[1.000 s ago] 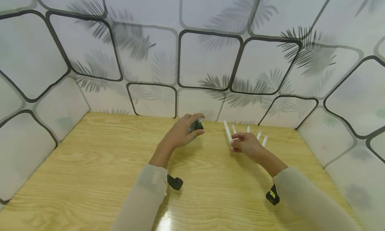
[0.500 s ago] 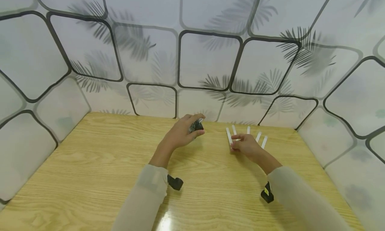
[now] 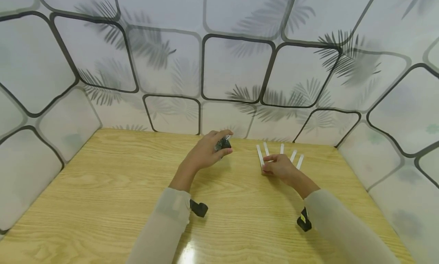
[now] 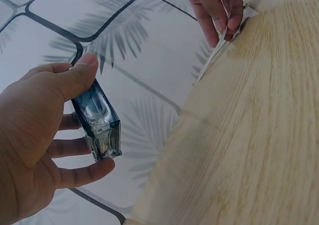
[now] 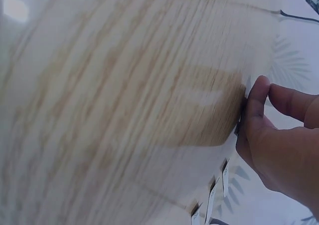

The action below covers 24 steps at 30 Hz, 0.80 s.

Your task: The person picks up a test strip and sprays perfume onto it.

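My left hand [image 3: 204,151] grips a small square glass bottle [image 4: 97,117]. The bottle is dark blue with a thick clear end, and it is tilted between thumb and fingers above the table. My right hand [image 3: 282,168] is low at the table, its thumb and fingers together at the near end of a white paper strip [image 3: 260,154]. That strip is leftmost in a fanned row; several more white strips, such as the rightmost strip [image 3: 300,161], lie beyond the hand. Their near ends are partly hidden by the hand. In the right wrist view, three strips [image 5: 212,195] show.
A light wood-grain table [image 3: 137,187] spreads beneath both hands. Behind it and at both sides rise pale walls [image 3: 171,65] with dark outlines and leaf prints. The strips lie close to the back wall.
The leftmost strip, raised in my right hand a second ago, has been lowered to the table beside the others. My right forearm has shifted slightly left. My left hand holds still with the bottle.
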Motion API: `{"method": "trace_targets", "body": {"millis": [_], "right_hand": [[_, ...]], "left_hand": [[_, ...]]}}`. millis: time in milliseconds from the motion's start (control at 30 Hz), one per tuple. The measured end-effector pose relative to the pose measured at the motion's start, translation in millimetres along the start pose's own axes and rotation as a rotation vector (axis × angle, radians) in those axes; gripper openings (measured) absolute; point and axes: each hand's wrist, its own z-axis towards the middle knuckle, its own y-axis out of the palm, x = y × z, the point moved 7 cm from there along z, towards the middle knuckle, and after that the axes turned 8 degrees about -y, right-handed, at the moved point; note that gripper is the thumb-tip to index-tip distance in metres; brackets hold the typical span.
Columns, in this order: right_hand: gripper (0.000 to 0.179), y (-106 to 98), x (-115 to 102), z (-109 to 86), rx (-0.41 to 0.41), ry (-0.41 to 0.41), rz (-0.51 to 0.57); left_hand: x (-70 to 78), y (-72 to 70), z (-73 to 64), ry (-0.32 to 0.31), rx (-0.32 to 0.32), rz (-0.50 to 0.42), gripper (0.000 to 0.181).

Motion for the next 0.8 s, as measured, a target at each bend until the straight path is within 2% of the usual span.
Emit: {"method": "trace_targets", "body": {"millis": [167, 433, 800], "right_hand": [[0.043, -1, 0, -2.5, 0.005, 0.003, -0.02], [0.04, -6, -8, -7.3, -0.016, -0.042, -0.084], [0.046, -21, -11, -15.4, -0.04, -0.096, -0.161]], "left_hand": [[0.5, 0.7, 0.3, 0.001, -0.005, -0.002, 0.058], [0.1, 0.8, 0.3, 0.0, 0.001, -0.008, 0.058], [-0.2, 0.5, -0.5, 0.002, 0.004, -0.006, 0.058]]}}
